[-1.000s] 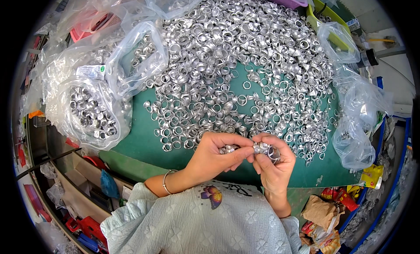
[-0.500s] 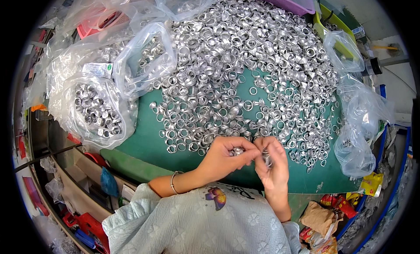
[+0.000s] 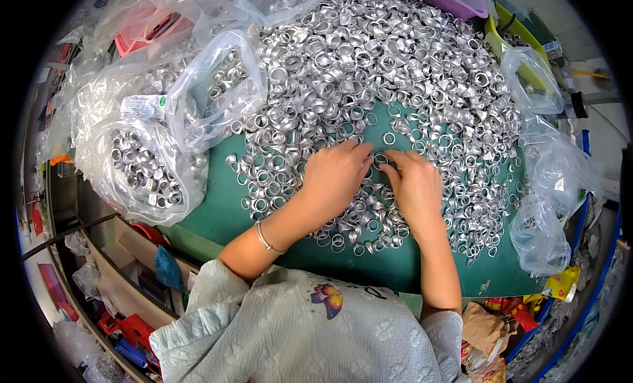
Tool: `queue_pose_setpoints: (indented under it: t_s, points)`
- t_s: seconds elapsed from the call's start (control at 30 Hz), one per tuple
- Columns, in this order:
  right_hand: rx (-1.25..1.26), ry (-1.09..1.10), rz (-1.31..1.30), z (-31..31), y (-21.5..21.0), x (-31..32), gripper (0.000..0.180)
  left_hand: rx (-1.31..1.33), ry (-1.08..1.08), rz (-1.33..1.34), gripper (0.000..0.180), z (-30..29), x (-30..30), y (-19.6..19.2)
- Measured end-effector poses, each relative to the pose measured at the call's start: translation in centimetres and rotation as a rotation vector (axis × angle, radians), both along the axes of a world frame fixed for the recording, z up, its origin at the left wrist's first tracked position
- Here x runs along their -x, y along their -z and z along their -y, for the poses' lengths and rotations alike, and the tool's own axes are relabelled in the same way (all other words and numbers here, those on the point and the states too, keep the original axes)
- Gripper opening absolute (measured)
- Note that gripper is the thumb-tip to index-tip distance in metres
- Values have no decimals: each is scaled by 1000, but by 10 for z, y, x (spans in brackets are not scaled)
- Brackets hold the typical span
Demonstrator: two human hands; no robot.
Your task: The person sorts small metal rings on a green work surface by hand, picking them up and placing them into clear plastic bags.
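Note:
A wide heap of silver-coloured metal rings (image 3: 316, 106) covers much of the green table (image 3: 217, 205). Over the middle of it, my left hand (image 3: 335, 177) is closed, back upward, its thumb and fingertips drawn together; whatever lies in the palm is hidden. Just to its right, my right hand (image 3: 419, 185) has thumb and forefinger curled about a single ring (image 3: 380, 159) that shows between the two hands. More loose rings (image 3: 369, 218) lie below and between my wrists.
At the left, clear plastic bags (image 3: 191, 192) hold more rings, beside a pink basket (image 3: 142, 37). A purple basket (image 3: 461, 4) and a yellow-green basket (image 3: 527, 37) stand at the back right. Crumpled clear bags (image 3: 541, 231) line the right edge.
Both hands have moved away from my body, up onto the ring heap. Rings seen in my left hand earlier are now out of sight, and more rings show near the table's front edge.

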State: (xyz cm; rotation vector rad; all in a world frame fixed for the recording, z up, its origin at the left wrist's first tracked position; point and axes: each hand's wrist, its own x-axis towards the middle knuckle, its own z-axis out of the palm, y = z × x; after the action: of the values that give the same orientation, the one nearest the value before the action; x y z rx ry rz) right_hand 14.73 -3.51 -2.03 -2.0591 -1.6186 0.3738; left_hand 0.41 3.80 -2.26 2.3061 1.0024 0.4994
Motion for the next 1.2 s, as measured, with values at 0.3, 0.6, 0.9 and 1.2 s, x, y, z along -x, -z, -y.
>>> queue_pose_setpoints:
  t_s: [0.3, 0.6, 0.9, 1.2]
  points:
    - [186, 27, -122, 34, -15, -20, 9, -5, 88, -125, 8, -6, 14, 5]
    - [81, 148, 40, -4, -16, -18, 17, -110, 218, -239, 11, -18, -23, 6]
    - [178, 143, 76, -2, -3, -24, 18, 1100, -8, 545, 17, -28, -13, -6]
    - [91, 207, 172, 4, 2, -14, 24, 2068, -91, 850, 19, 7, 17, -22]
